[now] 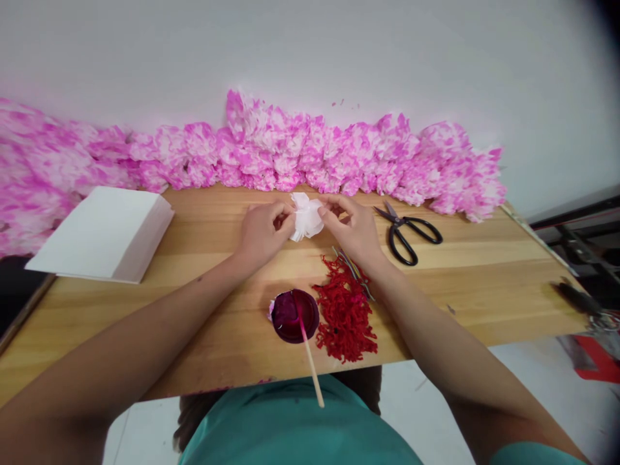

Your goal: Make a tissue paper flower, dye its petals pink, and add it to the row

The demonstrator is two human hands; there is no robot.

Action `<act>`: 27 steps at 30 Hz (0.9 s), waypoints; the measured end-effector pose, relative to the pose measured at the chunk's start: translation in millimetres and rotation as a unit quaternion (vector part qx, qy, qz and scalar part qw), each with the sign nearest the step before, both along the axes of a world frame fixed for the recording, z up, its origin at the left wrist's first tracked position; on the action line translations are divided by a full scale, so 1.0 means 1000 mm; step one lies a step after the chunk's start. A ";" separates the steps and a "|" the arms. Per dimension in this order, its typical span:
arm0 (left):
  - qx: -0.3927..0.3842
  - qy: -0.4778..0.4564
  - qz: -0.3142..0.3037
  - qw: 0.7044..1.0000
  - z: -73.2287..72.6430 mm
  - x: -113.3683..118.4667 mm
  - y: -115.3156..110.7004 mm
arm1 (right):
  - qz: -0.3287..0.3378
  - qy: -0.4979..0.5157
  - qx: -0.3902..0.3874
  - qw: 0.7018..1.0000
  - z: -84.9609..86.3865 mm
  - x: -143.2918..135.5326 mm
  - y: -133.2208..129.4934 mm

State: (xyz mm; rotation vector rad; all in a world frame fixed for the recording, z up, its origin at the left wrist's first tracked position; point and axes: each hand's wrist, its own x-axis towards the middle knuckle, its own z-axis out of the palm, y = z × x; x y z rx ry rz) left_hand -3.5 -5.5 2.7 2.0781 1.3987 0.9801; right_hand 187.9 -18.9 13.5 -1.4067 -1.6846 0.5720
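A small white paper flower (pixel 307 218) is held above the wooden table between my two hands. My left hand (pixel 268 229) pinches its left edge between thumb and fingers. On the other side, my right hand (pixel 349 226) pinches the right edge the same way. Below the hands sits a round dish of dark magenta liquid (pixel 285 318), with a wooden stick (pixel 312 368) leaning out over its near rim. Just right of the dish lies a bunch of red yarn (pixel 346 316), with thin wires (pixel 352 266) at its top, near my right wrist.
Black-handled scissors (pixel 404 234) lie open right of my right hand. A stack of white paper (pixel 104 232) rests at the left. Pink and white paper flowers (pixel 310 152) line the table's back edge by the wall. Dark tools (pixel 576 300) sit at the right edge.
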 end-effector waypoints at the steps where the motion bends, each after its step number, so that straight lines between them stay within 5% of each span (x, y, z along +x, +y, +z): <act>1: 0.003 0.009 -0.004 1.000 0.001 0.000 -0.001 | 0.004 -0.018 0.008 1.000 -0.001 -0.001 0.000; 10: 0.056 0.142 -0.012 0.988 0.007 0.006 -0.006 | 0.038 -0.077 0.051 0.995 -0.009 -0.007 -0.003; 20: 0.054 0.077 -0.011 0.996 0.001 0.002 -0.003 | 0.028 0.019 0.000 0.999 -0.010 -0.005 -0.001; 27: 0.072 0.112 -0.042 0.990 0.003 0.002 -0.005 | 0.025 0.054 -0.018 0.998 0.003 -0.001 -0.003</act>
